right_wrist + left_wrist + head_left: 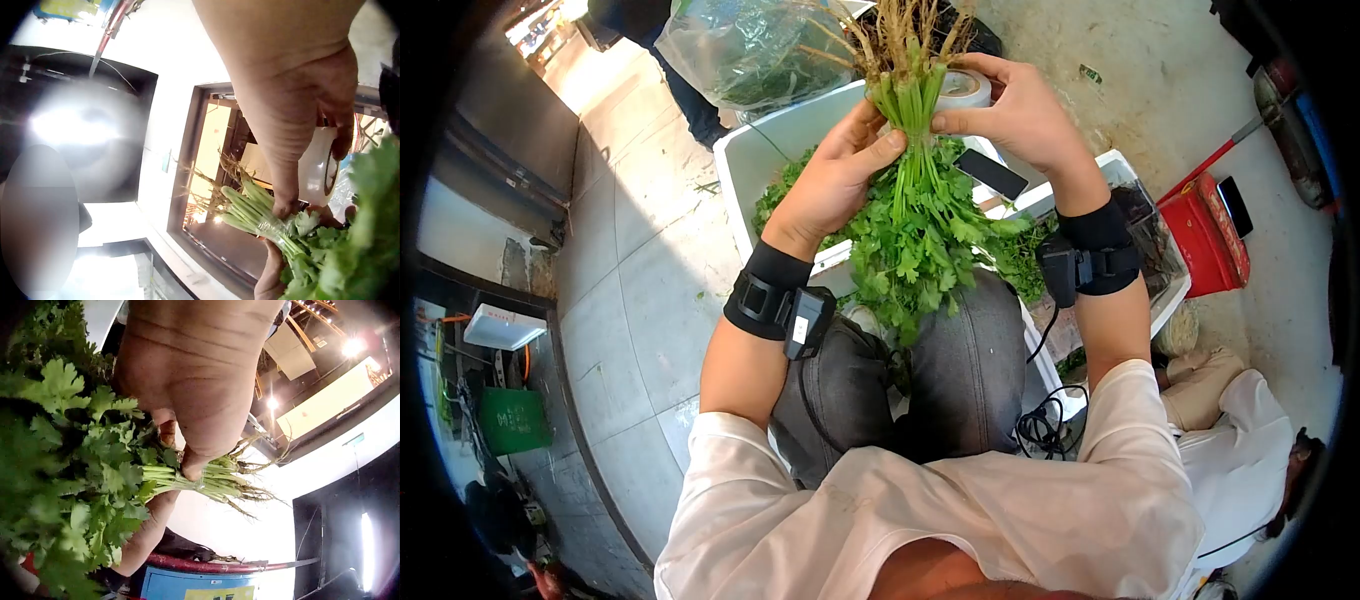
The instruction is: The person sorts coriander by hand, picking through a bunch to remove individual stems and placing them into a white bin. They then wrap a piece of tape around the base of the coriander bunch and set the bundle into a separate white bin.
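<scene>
A bunch of coriander [910, 220] hangs over my knees, leaves down and pale roots pointing away from me. My left hand [835, 170] grips its stems from the left, with the thumb across them. On the other side my right hand [1030, 115] holds a roll of clear tape [965, 88] in its fingers, and its thumb presses against the stems. A shiny band of clear tape [269, 225] goes round the stems at the thumbs. From the left wrist, the tape band [190, 484] shows just under the left thumb.
White foam boxes [735, 180] with more greens stand ahead and to the right. A black phone [992, 174] lies beyond the bunch. To the right are a red dustpan [1205, 235] and another person [1240, 440]. A clear plastic bag [750, 55] sits at the back.
</scene>
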Available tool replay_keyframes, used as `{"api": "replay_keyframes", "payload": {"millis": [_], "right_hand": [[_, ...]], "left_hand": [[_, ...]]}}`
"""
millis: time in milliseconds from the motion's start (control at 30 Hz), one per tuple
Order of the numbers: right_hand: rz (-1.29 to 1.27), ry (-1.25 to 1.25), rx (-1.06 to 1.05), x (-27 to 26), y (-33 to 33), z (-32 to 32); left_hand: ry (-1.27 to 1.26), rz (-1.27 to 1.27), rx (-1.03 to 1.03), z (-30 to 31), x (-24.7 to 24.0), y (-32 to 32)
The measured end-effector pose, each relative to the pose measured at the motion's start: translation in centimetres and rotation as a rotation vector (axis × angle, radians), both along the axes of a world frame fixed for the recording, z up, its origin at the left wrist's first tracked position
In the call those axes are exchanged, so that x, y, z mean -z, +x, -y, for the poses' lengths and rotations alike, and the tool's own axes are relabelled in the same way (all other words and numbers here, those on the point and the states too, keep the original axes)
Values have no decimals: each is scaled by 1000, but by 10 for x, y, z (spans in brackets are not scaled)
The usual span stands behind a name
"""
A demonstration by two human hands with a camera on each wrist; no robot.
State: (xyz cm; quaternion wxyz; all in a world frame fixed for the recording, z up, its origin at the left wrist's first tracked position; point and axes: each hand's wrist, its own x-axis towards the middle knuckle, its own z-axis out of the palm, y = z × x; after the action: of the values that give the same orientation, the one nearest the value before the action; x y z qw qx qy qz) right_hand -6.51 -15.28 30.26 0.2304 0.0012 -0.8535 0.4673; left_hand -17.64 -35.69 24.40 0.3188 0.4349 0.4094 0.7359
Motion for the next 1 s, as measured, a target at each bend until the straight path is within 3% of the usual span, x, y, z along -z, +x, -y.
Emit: {"api": "replay_keyframes", "payload": {"millis": [200,567,733,800,1000], "right_hand": [[-29,-11,21,5,-3,-1],[-149,142,195,4,-6,20],[-153,86,134,8,-9,13],[-51,-58,51,2,-4,13],[-28,-74,-3,-7,1,8]], "left_hand": [[10,-70,4,-2,1,-4],[-59,-259,-268,0,-10,9],[-54,-94,-207,2,-5,2],[14,-44,-169,-1,-4,-1],[4,27,-112,2,-6,-4]]}}
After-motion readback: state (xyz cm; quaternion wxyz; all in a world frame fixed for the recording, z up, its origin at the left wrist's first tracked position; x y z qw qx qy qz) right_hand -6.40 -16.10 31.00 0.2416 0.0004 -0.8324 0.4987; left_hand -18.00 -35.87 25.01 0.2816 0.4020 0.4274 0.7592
